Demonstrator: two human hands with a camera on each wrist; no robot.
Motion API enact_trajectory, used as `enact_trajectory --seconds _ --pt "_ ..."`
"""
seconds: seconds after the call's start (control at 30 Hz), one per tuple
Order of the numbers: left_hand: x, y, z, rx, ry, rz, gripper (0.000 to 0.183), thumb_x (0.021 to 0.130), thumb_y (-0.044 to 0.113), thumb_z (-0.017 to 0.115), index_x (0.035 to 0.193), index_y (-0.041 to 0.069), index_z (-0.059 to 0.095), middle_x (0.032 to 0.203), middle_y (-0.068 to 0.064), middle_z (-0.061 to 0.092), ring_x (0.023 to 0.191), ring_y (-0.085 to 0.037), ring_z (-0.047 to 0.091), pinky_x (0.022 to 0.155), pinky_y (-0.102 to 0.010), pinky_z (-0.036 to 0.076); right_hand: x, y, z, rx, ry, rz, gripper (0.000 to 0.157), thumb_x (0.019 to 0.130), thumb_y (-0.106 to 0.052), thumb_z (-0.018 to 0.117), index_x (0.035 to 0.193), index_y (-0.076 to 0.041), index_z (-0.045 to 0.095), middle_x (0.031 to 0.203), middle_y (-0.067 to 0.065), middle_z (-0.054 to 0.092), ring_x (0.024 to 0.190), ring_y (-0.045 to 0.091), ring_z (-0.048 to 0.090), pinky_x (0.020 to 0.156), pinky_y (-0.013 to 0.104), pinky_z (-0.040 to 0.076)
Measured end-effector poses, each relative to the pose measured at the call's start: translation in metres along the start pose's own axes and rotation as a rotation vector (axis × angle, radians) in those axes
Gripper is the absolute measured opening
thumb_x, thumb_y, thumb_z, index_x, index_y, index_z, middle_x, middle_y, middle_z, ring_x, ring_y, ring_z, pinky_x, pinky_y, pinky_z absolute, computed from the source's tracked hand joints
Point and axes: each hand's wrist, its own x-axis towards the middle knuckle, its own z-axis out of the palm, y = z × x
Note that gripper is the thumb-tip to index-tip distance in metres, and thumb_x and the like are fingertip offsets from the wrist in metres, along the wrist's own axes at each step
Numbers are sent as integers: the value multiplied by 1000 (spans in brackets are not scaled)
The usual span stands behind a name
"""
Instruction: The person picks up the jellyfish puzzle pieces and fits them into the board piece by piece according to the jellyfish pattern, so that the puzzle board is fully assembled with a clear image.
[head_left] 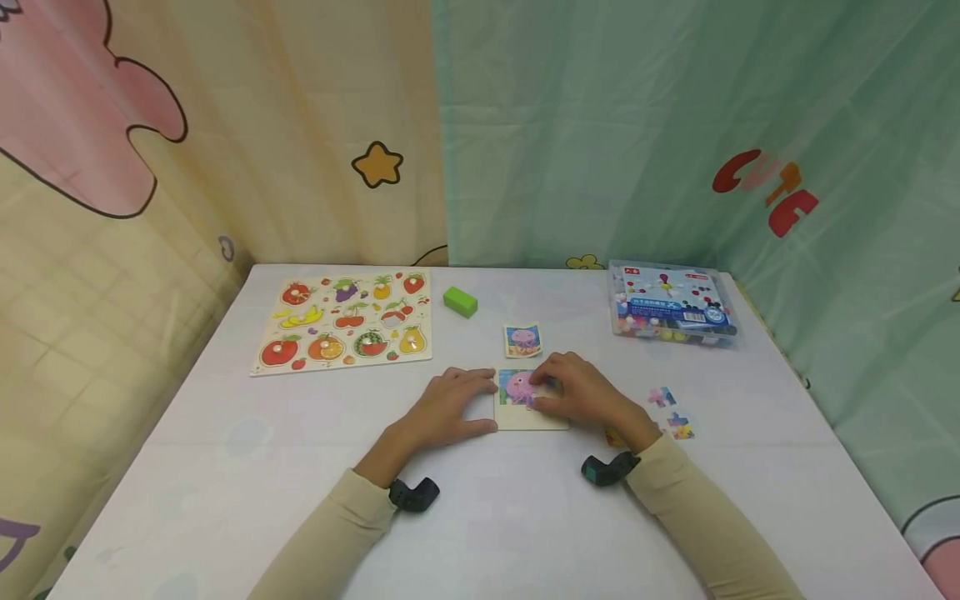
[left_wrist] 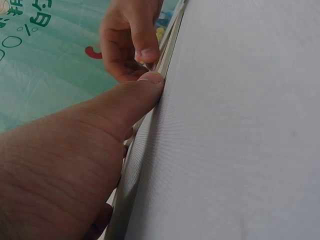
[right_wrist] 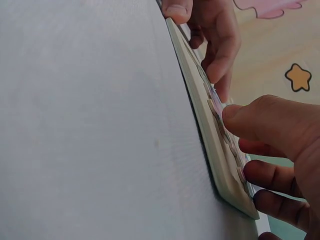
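Observation:
A small wooden jigsaw board (head_left: pixel 517 419) lies flat before me, its upper part filled with pieces showing a pink octopus-like creature (head_left: pixel 517 387) on blue. My left hand (head_left: pixel 447 408) rests on the table at the board's left side, thumb and fingers spread and touching its edge. With fingers curled, my right hand (head_left: pixel 581 392) pinches a puzzle piece low over the board's right half; the hand covers most of that piece. In the right wrist view the thumb (right_wrist: pixel 240 117) touches the pieces. A small picture card (head_left: pixel 522 341) with a similar creature lies just behind the board.
Loose puzzle pieces (head_left: pixel 681 426) lie right of my right wrist, one partly under it. A fruit peg puzzle (head_left: pixel 345 321) sits back left, beside a green block (head_left: pixel 461 302). At the back right stands a clear plastic box (head_left: pixel 672 304) of colourful parts. Curtains border the table.

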Motion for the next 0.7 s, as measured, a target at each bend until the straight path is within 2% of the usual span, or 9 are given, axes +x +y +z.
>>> enact_trajectory --seconds 0.47,0.7 --pt "0 1 -1 -3 3 1 58 90 52 73 137 20 61 156 3 44 132 -23 44 103 -47 37 0 -2 5 -13 30 -6 24 88 -27 81 110 -21 77 102 -7 61 95 16 51 79 37 41" --pt "1 0 0 -2 -1 1 57 90 51 73 137 21 60 156 4 44 132 -22 44 103 -46 37 0 -1 1 13 -21 -3 27 91 -29 78 116 -20 75 106 -6 61 100 17 51 83 38 42"
